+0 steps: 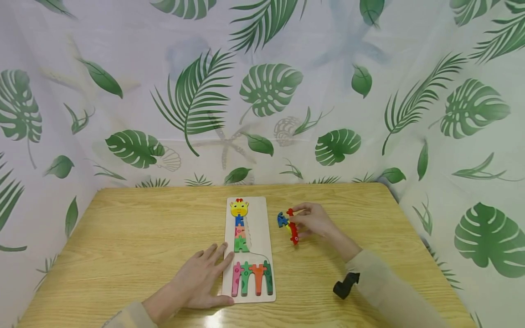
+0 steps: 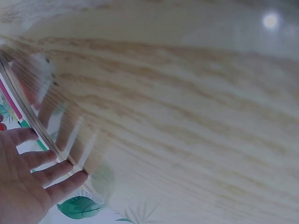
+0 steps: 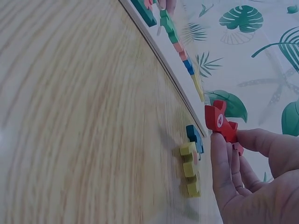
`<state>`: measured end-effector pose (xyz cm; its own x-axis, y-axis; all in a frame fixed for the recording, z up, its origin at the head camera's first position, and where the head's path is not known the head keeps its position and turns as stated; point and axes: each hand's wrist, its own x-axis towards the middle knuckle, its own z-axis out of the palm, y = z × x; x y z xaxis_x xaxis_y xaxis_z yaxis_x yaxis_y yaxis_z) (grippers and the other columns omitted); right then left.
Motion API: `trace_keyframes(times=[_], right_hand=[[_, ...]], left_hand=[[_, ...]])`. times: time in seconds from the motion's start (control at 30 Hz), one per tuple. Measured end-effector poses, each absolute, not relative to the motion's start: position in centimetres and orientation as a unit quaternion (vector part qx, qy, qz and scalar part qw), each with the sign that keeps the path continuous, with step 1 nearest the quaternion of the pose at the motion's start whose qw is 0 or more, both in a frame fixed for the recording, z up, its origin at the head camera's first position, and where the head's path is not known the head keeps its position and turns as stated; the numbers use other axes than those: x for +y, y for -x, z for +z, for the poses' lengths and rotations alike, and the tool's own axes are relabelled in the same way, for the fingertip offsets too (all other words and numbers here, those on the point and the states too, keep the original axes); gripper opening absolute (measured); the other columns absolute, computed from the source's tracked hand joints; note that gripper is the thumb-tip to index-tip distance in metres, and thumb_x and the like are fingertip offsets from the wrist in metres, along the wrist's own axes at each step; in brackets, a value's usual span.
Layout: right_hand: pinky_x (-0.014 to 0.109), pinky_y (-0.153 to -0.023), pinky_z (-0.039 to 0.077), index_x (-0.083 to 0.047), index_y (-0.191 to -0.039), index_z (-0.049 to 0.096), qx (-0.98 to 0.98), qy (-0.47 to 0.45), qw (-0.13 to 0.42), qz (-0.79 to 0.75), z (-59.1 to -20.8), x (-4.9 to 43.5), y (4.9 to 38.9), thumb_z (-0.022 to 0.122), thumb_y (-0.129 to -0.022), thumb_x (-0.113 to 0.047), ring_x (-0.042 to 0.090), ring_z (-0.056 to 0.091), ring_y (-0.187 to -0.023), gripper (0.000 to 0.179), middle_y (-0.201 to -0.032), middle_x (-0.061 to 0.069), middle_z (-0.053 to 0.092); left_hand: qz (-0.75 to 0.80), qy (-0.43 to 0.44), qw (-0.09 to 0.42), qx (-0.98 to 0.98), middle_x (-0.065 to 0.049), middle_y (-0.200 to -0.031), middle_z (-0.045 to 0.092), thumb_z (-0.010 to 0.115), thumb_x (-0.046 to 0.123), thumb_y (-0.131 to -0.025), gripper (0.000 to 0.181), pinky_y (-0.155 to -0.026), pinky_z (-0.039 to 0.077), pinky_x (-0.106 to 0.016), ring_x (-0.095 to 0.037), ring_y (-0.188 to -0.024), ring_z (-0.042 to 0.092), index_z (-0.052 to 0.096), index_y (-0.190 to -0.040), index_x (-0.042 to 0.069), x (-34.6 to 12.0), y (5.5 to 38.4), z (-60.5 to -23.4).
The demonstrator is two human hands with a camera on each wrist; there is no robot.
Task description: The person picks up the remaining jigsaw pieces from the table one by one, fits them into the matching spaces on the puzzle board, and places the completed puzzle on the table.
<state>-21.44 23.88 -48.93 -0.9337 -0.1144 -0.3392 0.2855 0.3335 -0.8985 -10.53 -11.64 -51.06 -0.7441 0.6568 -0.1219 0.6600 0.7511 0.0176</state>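
Observation:
A pale wooden giraffe puzzle board (image 1: pixel 259 228) lies upright on the table. In it sit a yellow giraffe head (image 1: pixel 239 209), several coloured neck pieces (image 1: pixel 240 232) and a row of leg pieces (image 1: pixel 258 279). My left hand (image 1: pixel 201 279) rests along the board's left edge with fingers spread; the left wrist view shows its fingertips (image 2: pixel 79 177) at that edge. To the right of the board, my right hand (image 1: pixel 315 222) pinches a red puzzle piece (image 3: pixel 219 122) between thumb and fingers, raised above the table. Beside it lie a blue piece (image 1: pixel 281 219) and a yellow piece (image 3: pixel 189 169).
The wood-grain table (image 1: pixel 143 228) reaches back to a white curtain (image 1: pixel 270 164) printed with green leaves, which also hangs at both sides. A black strap end (image 1: pixel 346 286) sticks out by the right sleeve (image 1: pixel 381 278).

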Motion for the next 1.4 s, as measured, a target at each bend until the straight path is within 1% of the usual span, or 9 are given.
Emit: trace_keyframes(times=[0.1,0.3,0.53,0.73,0.97,1.2,1.4], right_hand=[[0.038,-0.068,0.067,0.002,-0.135,0.06,0.795,-0.053,0.172,-0.579,-49.0,23.4,21.4,0.073,-0.098,-0.011,0.017,0.064,-0.075,0.041,-0.098,0.005,0.069],[0.035,-0.063,0.066,0.003,-0.134,0.06,0.792,-0.042,0.17,-0.585,-49.2,22.5,21.4,0.073,-0.098,-0.009,0.015,0.063,-0.073,0.04,-0.093,0.004,0.068],[0.036,-0.066,0.067,0.004,-0.135,0.059,0.796,-0.032,0.17,-0.58,-49.0,21.8,21.2,0.073,-0.098,-0.01,0.017,0.063,-0.077,0.042,-0.095,0.005,0.067],[0.039,-0.066,0.067,0.004,-0.135,0.058,0.794,-0.029,0.172,-0.582,-49.0,21.0,21.2,0.073,-0.099,-0.011,0.016,0.063,-0.077,0.042,-0.099,0.006,0.069],[0.036,-0.064,0.067,0.004,-0.131,0.06,0.79,-0.032,0.175,-0.586,-49.5,20.1,21.1,0.073,-0.098,-0.01,0.014,0.063,-0.073,0.039,-0.097,0.008,0.072],[0.033,-0.06,0.065,0.004,-0.132,0.06,0.789,-0.038,0.178,-0.586,-49.9,19.5,21.2,0.074,-0.097,-0.01,0.015,0.064,-0.073,0.04,-0.093,0.005,0.068],[0.032,-0.06,0.065,0.002,-0.13,0.062,0.793,-0.037,0.176,-0.582,-50.2,19.0,21.4,0.075,-0.096,-0.01,0.015,0.066,-0.072,0.039,-0.094,0.007,0.068]], left_hand=[[-0.012,-0.352,0.06,0.934,-0.018,-0.17,0.039,0.041,0.094,-0.086,0.111,-0.113,0.053,-0.053,-0.041,-0.149,0.049,0.038,-0.164,0.016,-11.7,10.6,-51.1],[-0.013,-0.354,0.057,0.934,-0.018,-0.17,0.039,0.041,0.094,-0.086,0.111,-0.112,0.053,-0.053,-0.041,-0.149,0.049,0.039,-0.164,0.016,-11.7,10.6,-51.0],[-0.012,-0.354,0.051,0.934,-0.018,-0.169,0.04,0.041,0.094,-0.086,0.11,-0.112,0.053,-0.053,-0.042,-0.148,0.05,0.04,-0.164,0.016,-11.7,10.6,-51.0],[-0.012,-0.355,0.051,0.933,-0.018,-0.169,0.04,0.041,0.094,-0.086,0.11,-0.112,0.053,-0.053,-0.041,-0.149,0.05,0.039,-0.164,0.016,-11.7,10.6,-51.1],[-0.012,-0.352,0.06,0.934,-0.017,-0.17,0.038,0.04,0.095,-0.086,0.111,-0.113,0.052,-0.053,-0.041,-0.15,0.048,0.038,-0.164,0.016,-11.7,10.6,-51.3],[-0.012,-0.354,0.057,0.933,-0.018,-0.169,0.04,0.041,0.094,-0.086,0.111,-0.113,0.053,-0.053,-0.041,-0.149,0.049,0.039,-0.164,0.016,-11.7,10.6,-51.3],[-0.013,-0.354,0.056,0.933,-0.018,-0.169,0.04,0.041,0.094,-0.086,0.111,-0.112,0.053,-0.053,-0.041,-0.149,0.05,0.039,-0.164,0.016,-11.7,10.6,-51.2]])
